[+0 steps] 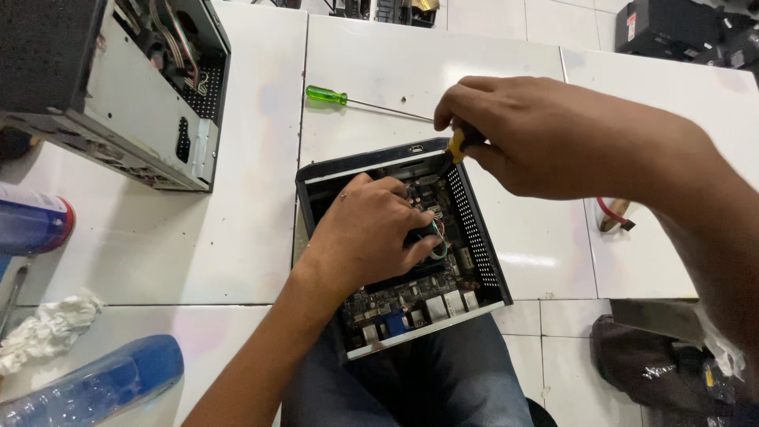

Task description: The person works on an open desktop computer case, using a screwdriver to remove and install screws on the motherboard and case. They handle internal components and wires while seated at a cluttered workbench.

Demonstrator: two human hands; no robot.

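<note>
A white tiled desk (253,198) carries everything. At its far left corner stands a large open desktop computer case (118,87), grey metal, with cables showing inside. In the middle, at the near edge and partly over the person's lap, sits a small black mini PC case (474,229) with its top off, perforated side wall to the right, and a circuit board (395,304) with rear ports along the near side.

The left hand (368,233) reaches down into this small case, fingers curled around a dark part over the board; just what it holds is hidden by the fingers. The right hand (538,134) hovers over the case's far right corner, closed around a screwdriver with a yellow and black handle (458,142).

At the near left lie a blue plastic bottle (95,383), a blue spray can (32,221) and a crumpled white rag (47,328). Behind the small case lies a green-handled screwdriver (328,96), its thin shaft running right. A red cable (613,212) lies right of the forearm.
</note>
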